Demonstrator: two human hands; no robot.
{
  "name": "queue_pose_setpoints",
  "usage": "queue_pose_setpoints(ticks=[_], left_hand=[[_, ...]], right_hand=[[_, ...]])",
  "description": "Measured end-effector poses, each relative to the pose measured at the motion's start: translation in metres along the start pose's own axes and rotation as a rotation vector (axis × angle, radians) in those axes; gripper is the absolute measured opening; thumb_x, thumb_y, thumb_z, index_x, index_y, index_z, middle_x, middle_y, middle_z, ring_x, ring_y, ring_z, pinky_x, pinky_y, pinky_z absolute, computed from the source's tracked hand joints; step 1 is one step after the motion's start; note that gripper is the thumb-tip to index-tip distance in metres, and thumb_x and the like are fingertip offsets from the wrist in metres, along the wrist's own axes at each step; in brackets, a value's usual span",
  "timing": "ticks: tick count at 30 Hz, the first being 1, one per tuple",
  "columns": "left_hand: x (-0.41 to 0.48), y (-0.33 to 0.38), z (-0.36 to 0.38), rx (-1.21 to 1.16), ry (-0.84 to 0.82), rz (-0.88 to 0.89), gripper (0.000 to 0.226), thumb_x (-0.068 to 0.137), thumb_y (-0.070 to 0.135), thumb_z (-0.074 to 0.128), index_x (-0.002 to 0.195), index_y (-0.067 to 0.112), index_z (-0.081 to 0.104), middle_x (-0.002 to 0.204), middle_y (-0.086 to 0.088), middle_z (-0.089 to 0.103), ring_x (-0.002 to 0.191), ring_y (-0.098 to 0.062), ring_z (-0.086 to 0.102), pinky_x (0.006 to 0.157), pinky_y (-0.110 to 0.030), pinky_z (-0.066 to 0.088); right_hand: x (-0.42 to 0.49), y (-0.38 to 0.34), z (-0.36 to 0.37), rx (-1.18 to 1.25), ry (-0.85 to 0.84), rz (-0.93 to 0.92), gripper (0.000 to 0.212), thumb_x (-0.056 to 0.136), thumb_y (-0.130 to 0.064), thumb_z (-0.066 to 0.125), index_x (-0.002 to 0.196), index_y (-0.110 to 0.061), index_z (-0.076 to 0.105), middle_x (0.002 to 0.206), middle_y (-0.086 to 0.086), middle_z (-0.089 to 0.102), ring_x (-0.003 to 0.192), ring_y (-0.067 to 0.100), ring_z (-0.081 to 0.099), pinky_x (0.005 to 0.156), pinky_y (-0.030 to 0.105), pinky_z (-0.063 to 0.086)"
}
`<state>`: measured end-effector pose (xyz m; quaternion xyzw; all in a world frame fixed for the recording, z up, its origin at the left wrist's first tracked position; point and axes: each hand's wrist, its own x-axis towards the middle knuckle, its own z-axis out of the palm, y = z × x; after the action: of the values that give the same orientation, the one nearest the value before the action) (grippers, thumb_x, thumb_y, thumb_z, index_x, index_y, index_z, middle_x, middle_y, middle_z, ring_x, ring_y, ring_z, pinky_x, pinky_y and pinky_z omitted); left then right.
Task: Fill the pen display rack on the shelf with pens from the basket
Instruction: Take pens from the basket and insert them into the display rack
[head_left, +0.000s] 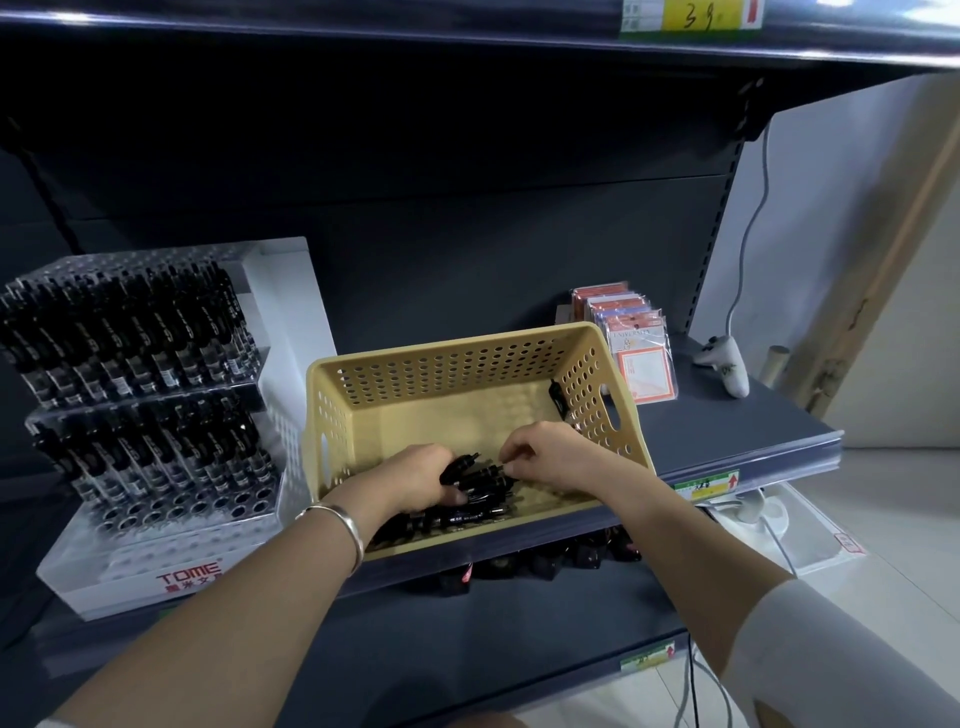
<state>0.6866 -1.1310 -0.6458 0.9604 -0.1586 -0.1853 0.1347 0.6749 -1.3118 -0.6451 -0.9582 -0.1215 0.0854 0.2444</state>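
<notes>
Beside a nearly full rack (150, 415), the left hand (415, 480) grips a bundle of black pens (480, 480) in the yellow basket (457, 345) on the shelf (727, 431), while the right hand (550, 457) pinches one. The light, stiff, slippery barrels likely handle best mid-shaft.

Dark grey shelving (467, 234) beside a white wall (831, 182), pale tiled floor (893, 499).

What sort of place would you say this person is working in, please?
Most likely a stationery shop: dark metal shelving with price labels on its edges, a branded acrylic pen display rack, and packaged cards set out for sale.
</notes>
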Motion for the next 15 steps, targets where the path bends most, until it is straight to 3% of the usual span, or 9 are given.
queue_pose_setpoints(ticks=[7,10,12,13,15], left_hand=[[-0.0013,0.0030,0.0010,0.084,-0.029,0.041,0.033,0.093,0.030,0.053,0.118,0.008,0.050,0.117,-0.008,0.053,0.107,-0.023,0.053,0.086,-0.031,0.042],[-0.0023,0.0023,0.0007,0.055,0.005,0.064,0.026,0.093,0.019,0.052,0.117,0.010,0.048,0.112,-0.007,0.054,0.098,-0.021,0.053,0.078,-0.028,0.042],[-0.0034,0.0021,0.0007,0.038,0.005,0.066,0.029,0.093,0.016,0.052,0.120,0.011,0.044,0.109,-0.006,0.052,0.091,-0.018,0.050,0.074,-0.027,0.040],[-0.0036,0.0020,0.0009,0.037,0.007,0.063,0.029,0.093,0.015,0.051,0.119,0.011,0.043,0.108,-0.005,0.052,0.090,-0.017,0.050,0.073,-0.028,0.040],[-0.0025,0.0015,0.0021,0.043,0.053,0.063,0.026,0.092,0.013,0.051,0.117,0.011,0.044,0.106,-0.005,0.053,0.091,-0.018,0.053,0.071,-0.028,0.043]], right_hand=[[0.0042,-0.0034,-0.0012,-0.017,-0.023,-0.003,0.025,0.091,-0.022,0.059,0.114,-0.014,0.066,0.114,0.003,0.065,0.100,0.017,0.060,0.087,0.027,0.049],[0.0037,-0.0038,-0.0027,-0.006,-0.018,0.007,0.025,0.091,-0.022,0.059,0.114,-0.012,0.065,0.110,0.005,0.065,0.080,0.016,0.061,0.068,0.026,0.054],[0.0031,-0.0033,-0.0022,0.011,-0.026,0.014,0.025,0.092,-0.022,0.058,0.114,-0.012,0.064,0.105,0.006,0.066,0.062,0.012,0.055,0.050,0.020,0.048],[0.0031,-0.0031,-0.0016,0.015,-0.026,0.019,0.026,0.093,-0.022,0.057,0.115,-0.011,0.063,0.102,0.006,0.066,0.060,0.011,0.053,0.048,0.018,0.046],[0.0031,-0.0022,-0.0004,0.007,0.006,0.010,0.029,0.095,-0.023,0.053,0.120,-0.012,0.061,0.105,0.004,0.065,0.074,0.013,0.059,0.062,0.019,0.048]])
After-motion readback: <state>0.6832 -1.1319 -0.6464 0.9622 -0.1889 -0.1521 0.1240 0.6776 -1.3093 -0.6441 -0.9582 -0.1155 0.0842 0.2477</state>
